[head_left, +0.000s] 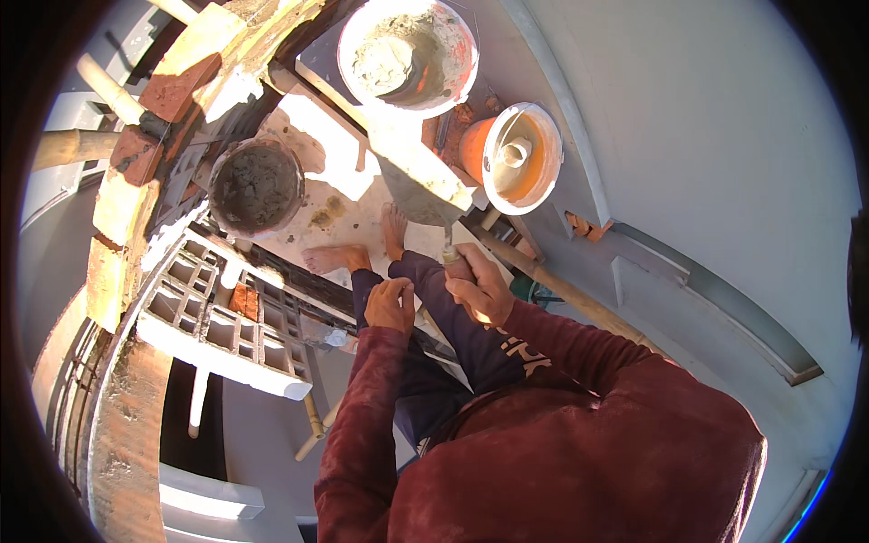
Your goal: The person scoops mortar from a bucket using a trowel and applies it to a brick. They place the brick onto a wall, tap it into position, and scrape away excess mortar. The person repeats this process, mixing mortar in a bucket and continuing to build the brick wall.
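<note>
My right hand [484, 288] is closed round the handle of a trowel [415, 195]. Its grey blade points away from me, above the boards by my feet. My left hand [391, 306] is held in front of my thigh with its fingers curled in; the palm is hidden, so I cannot see whether anything is in it. Beyond the trowel stands a large bucket [462, 54] with grey mortar [385, 63] inside. A dark bucket [214, 192] of wet mortar [258, 185] stands to the left. On the right, an orange bucket [477, 149] contains a pale cup-like object [516, 152].
I stand barefoot on a splattered platform [353, 204]. A brick wall [118, 204] curves along the left, with pale hollow blocks [222, 335] below it. Bamboo poles [570, 288] run beside me. A smooth grey wall [706, 154] rises on the right.
</note>
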Demonstrator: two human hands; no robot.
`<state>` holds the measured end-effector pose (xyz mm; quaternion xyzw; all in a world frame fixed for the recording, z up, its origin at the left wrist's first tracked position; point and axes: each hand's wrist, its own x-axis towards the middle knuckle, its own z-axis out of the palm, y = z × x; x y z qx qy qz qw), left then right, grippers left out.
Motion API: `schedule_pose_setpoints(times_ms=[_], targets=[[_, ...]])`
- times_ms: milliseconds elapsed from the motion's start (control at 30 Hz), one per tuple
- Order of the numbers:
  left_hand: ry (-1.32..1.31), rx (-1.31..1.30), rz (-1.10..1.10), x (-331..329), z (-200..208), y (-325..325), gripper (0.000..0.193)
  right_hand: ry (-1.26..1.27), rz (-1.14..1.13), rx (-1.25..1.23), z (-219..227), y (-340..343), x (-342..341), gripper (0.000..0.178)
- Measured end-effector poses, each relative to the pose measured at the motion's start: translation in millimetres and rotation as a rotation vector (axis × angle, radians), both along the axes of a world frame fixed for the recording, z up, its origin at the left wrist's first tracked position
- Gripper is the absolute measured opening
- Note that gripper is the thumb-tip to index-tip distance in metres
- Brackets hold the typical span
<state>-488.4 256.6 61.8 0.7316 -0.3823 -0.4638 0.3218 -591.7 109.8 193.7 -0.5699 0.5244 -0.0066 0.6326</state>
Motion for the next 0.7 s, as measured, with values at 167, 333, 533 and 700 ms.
schedule_pose_setpoints(times_ms=[167,333,533,700], targets=[[-0.027,-0.505,-0.343,-75,-2,-206,0.018,-0.106,-0.645,-0.081,48,-1,-110,0.028],[-0.427,-0.148,-0.727,-159,-16,-327,0.040,-0.019,-0.889,-0.183,40,18,-188,0.025],[-0.584,-0.191,-1.029,-193,-83,-363,0.042,-0.017,-1.159,0.018,15,67,-227,0.024],[-0.636,-0.402,-1.107,-157,-77,-363,0.028,-0.014,-1.153,0.184,-2,81,-255,0.031]])
